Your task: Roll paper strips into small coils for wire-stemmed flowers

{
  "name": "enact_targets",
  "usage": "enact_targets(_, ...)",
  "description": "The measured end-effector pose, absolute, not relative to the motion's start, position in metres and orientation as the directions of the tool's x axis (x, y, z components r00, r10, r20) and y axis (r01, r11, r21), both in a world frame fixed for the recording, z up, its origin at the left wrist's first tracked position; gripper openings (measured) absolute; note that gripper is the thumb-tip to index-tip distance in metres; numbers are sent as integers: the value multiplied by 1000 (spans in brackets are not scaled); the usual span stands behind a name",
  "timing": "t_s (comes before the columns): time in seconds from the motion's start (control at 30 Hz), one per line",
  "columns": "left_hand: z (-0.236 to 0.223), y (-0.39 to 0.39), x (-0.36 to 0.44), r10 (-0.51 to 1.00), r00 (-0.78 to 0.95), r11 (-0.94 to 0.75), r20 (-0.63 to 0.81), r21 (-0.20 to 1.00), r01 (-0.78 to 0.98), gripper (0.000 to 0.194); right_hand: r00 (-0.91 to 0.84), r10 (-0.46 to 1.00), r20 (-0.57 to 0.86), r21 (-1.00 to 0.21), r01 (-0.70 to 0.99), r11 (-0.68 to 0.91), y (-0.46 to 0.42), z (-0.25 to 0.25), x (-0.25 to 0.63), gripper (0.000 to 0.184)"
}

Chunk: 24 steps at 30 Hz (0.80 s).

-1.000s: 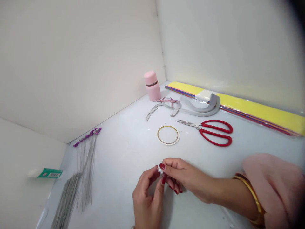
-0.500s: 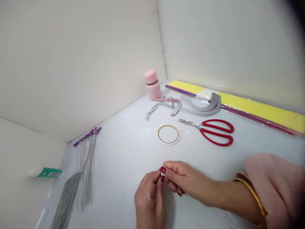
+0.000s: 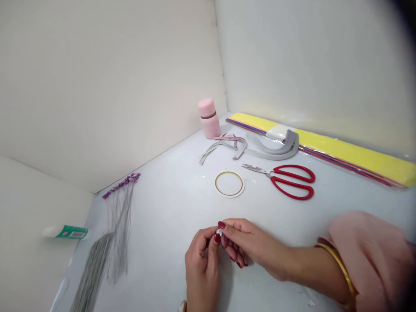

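Between the fingertips of both hands is a small white piece (image 3: 219,232), mostly covered, so its exact kind does not show. My left hand (image 3: 204,253) pinches it from the left with thumb and forefinger. My right hand (image 3: 242,240) grips the same piece from the right, its other fingers curled below. Just beyond the hands a thin roll of white tape (image 3: 241,189) lies flat on the table. Red-handled scissors (image 3: 292,182) rest to the right of the roll, their blades pointing left and slightly parted.
A pink flask (image 3: 210,121) stands at the back corner. Beside it are grey and pink strips (image 3: 239,147) and a curved grey strip bundle (image 3: 276,154). A yellow pack of sheets (image 3: 341,149) lies along the wall. At left are purple-tipped wires (image 3: 121,186), bare wires (image 3: 92,268) and a green-white tube (image 3: 69,232).
Both hands keep their grip on the white piece while the fingertips shift around it. It was nearly hidden half a second ago and shows a bit more now. The view tilts slightly.
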<state>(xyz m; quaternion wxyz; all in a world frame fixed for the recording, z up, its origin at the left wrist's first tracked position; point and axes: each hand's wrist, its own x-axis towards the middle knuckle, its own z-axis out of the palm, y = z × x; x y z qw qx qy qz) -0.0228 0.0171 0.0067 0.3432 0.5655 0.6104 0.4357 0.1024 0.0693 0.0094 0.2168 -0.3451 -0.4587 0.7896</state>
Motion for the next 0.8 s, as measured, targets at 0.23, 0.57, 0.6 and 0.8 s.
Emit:
enact_targets(0.23, 3, 17, -25, 976, -181, -44, 119, 926, 374, 19, -690, 629, -358, -841, -54, -538, 75, 10, 106, 32)
enact_targets(0.57, -4, 15, -29, 944, -86, -197, 319, 753, 628, 23, -713, 627, -315, -899, 12, -438, 76, 6, 108, 33)
enact_targets(0.6, -5, 15, -29, 944, -81, -197, 321, 742, 640, 24, -710, 630, -314, -898, 6, -441, 76, 6, 108, 33)
enact_targets(0.8, -4, 14, -22, 919, -110, -177, 380, 643, 745, 21, -652, 683, -329, -871, -70, -486, 63, 12, 100, 31)
